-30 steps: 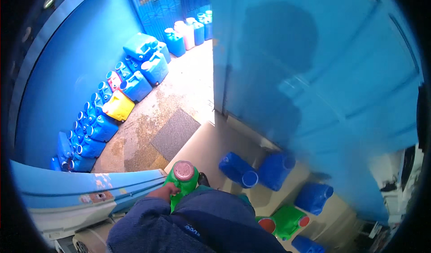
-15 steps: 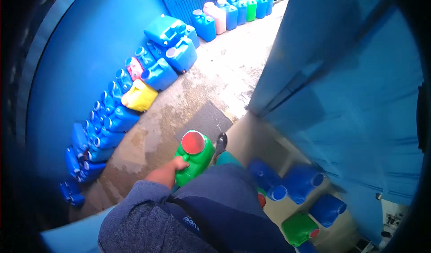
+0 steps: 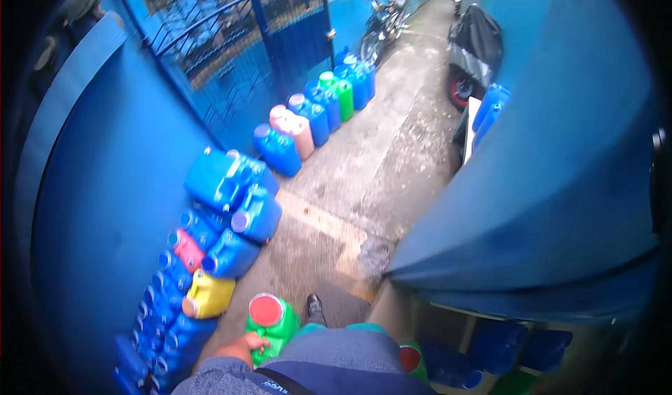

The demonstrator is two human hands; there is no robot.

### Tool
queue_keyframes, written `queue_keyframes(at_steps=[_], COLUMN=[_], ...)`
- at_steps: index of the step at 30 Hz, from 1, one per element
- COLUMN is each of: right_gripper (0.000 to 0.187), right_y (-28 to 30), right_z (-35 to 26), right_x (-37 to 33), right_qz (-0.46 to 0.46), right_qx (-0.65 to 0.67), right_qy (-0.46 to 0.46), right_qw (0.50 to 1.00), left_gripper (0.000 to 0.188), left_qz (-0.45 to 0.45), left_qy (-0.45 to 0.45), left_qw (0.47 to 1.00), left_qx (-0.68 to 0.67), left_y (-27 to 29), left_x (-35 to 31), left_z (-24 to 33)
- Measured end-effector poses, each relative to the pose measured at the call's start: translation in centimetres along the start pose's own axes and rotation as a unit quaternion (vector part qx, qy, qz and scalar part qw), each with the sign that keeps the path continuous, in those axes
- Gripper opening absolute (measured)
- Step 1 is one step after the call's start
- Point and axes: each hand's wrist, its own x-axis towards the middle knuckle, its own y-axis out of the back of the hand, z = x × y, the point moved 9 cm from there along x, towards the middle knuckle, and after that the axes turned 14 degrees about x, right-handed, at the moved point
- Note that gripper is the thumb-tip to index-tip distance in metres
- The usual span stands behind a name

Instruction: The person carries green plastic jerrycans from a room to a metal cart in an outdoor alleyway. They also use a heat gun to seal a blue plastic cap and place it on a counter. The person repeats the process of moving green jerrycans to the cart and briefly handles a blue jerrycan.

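My left hand (image 3: 253, 343) is closed around the handle of a green water jug (image 3: 285, 328) with a wide red cap, hanging upright at my left side. Just past it, one black shoe (image 3: 316, 308) shows on the ground. On my other side, a second green jug with a red cap (image 3: 411, 361) sits close against my body, partly hidden by my shirt. My right hand is out of sight, so whether it grips that jug is hidden.
Blue jugs (image 3: 255, 214), a yellow jug (image 3: 210, 294) and a red one (image 3: 187, 249) line the left wall. More jugs (image 3: 318, 118) stand along a blue gate (image 3: 290, 41). Motorcycles (image 3: 383, 25) are parked farther off. A blue wall (image 3: 504, 206) bounds the right, with jugs (image 3: 497, 346) below.
My view has tilted up, bringing the open-topped gate, motorcycles and passage into sight. The green jug, still in my left hand, appears lower and farther left in the picture.
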Motion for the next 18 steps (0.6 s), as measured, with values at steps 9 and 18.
queue_keyframes(at_steps=[9,18], right_gripper=[0.034,0.035], right_y=[-7.2,-3.3], right_z=[-14.3,-34.2], right_x=[12.9,26.9], right_qz=[0.055,0.05], right_qx=[0.031,0.076], right_qy=[-0.04,-0.082], right_qw=[0.997,0.992], left_gripper=[0.028,0.043], left_qz=[0.04,0.045], left_qy=[-0.001,-0.038], left_qw=[0.996,0.978], left_qx=[0.082,0.198], left_y=[16.1,40.1], left_x=[25.0,34.6], left_z=[0.4,14.1])
